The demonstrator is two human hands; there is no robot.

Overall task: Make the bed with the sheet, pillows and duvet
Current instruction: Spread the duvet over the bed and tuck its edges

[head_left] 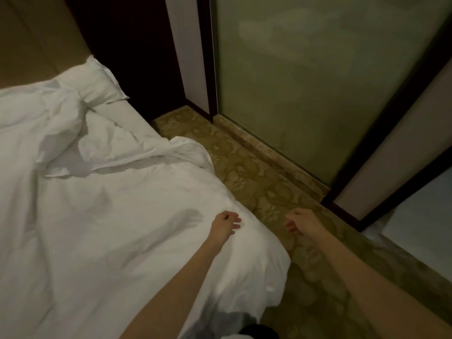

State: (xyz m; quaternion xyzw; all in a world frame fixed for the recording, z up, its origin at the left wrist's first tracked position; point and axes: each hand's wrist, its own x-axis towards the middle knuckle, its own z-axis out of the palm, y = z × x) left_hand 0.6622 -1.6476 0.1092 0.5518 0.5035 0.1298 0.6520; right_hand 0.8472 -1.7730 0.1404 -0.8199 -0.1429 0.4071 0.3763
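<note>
We see the duvet (110, 216) rumpled across the bed, its edge drooping toward the carpet (256, 172) — pillow (93, 84) at the head. Left hand (225, 222) hovers over the duvet, fingers loosely curled, empty; right hand (297, 222) above carpet — same.

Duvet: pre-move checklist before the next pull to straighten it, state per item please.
1. Left hand on the duvet: cannot tell, fingers curled at the fabric, grip unclear.
2. Right hand on fabric: not ok, it is over the carpet, empty.
3. Duvet flat: not ok, rumpled and folded back near the pillow.
4. Pillow at the headboard end: ok.
5. Floor beside the bed clear: ok.
</note>
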